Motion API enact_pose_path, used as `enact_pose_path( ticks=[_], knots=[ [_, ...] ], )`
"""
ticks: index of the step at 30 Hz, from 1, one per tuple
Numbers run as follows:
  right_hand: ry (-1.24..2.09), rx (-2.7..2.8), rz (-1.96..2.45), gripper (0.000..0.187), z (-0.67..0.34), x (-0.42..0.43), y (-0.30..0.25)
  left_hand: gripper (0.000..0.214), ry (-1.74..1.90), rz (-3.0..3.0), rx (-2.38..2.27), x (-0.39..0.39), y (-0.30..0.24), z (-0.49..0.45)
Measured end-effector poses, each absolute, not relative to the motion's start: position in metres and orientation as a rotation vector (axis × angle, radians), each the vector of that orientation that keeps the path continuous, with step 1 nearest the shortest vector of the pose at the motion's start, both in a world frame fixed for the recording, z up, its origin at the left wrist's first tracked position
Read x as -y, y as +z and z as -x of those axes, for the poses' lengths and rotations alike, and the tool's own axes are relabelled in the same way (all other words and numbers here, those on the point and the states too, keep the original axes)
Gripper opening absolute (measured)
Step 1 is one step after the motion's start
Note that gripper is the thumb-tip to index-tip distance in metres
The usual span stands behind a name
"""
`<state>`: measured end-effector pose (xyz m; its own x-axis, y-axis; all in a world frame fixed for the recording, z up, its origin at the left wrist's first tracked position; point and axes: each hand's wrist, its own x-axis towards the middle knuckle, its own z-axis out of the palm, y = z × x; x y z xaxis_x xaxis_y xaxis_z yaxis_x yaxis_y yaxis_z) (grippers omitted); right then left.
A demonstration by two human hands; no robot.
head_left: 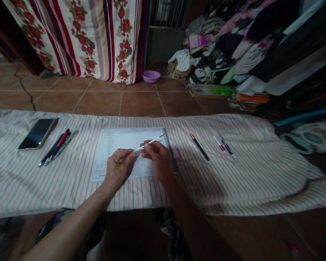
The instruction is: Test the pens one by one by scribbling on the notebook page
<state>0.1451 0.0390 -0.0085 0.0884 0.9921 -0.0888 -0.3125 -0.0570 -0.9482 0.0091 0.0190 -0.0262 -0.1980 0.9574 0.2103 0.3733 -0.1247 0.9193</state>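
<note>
My left hand (117,166) pinches the near-left end of a slim white pen refill (156,139) between thumb and fingers. My right hand (158,156) has its thumb and fingers closed around the middle of the same refill, and the dark far end sticks out up and to the right. Both hands are over a spiral notebook (130,135), whose page carries print along its left side and faint marks under the hands. To the right of the notebook lies a black pen (199,146) with a copper-coloured end. Beyond it rest a clear red-and-white pen (222,147) and a dark-and-clear pen (227,146).
A striped cloth (78,195) covers the low table. At its left lie a phone (38,134) and several pens (57,148). Past the table are a purple basin (151,76), a floral curtain (103,40) and piled clothes (222,47). A stool (317,136) stands to the right.
</note>
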Motion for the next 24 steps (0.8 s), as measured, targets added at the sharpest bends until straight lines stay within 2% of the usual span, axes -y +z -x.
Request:
enact_pose_path(
  ticks=[24],
  knots=[
    [1.269,0.897,1.082,0.019,-0.141,-0.038,-0.015,0.013,1.383,-1.557,-1.538,-0.019,-0.020,-0.006]
  ],
)
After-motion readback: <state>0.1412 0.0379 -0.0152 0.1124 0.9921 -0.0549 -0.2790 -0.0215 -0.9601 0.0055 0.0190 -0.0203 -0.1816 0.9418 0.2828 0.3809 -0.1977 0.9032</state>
